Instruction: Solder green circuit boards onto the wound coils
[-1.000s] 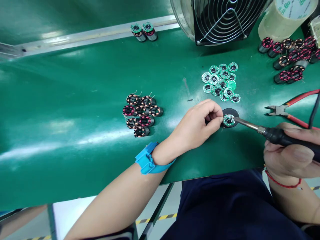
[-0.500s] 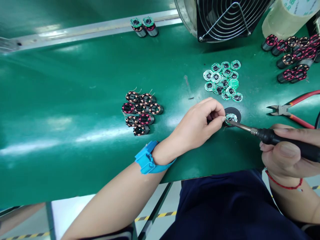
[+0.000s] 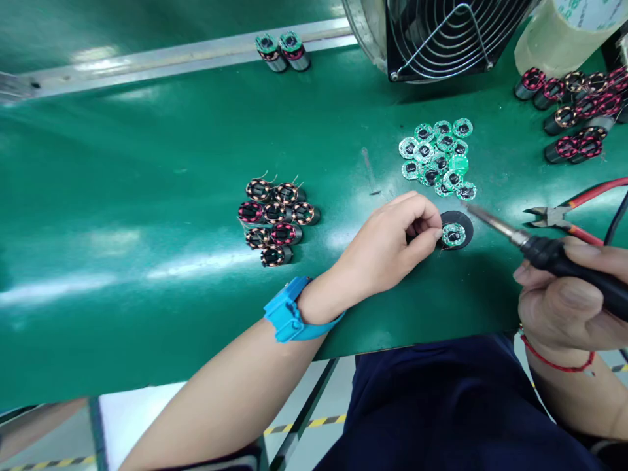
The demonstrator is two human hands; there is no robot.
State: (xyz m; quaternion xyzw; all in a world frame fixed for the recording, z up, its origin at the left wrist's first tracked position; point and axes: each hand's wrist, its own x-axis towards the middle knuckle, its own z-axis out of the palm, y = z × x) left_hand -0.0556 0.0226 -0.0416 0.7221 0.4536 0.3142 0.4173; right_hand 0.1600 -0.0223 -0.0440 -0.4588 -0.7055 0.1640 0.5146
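My left hand (image 3: 397,239), with a blue band at its wrist, has thumb and forefinger pinched at the left edge of a small round green circuit board (image 3: 454,235). That board sits on a black round base (image 3: 467,223), and fine wire ends stick out below its left edge. In my right hand (image 3: 564,294) is a soldering iron (image 3: 544,253) with a black handle. Its metal tip points left, above and to the right of the board, apart from it. Several loose round circuit boards (image 3: 424,152) lie just beyond my left hand.
Several wound motor stators (image 3: 275,213) stand left of centre, and more cylinders (image 3: 564,119) crowd the far right. Red-handled cutters (image 3: 554,216) lie near my right hand. At the back are a fan (image 3: 441,39), a pale container (image 3: 544,39) and two board-topped cylinders (image 3: 292,52).
The soldering iron's tip has lifted off the circuit board and moved up and to the right, with my right hand. My left hand has stayed at the board's edge.
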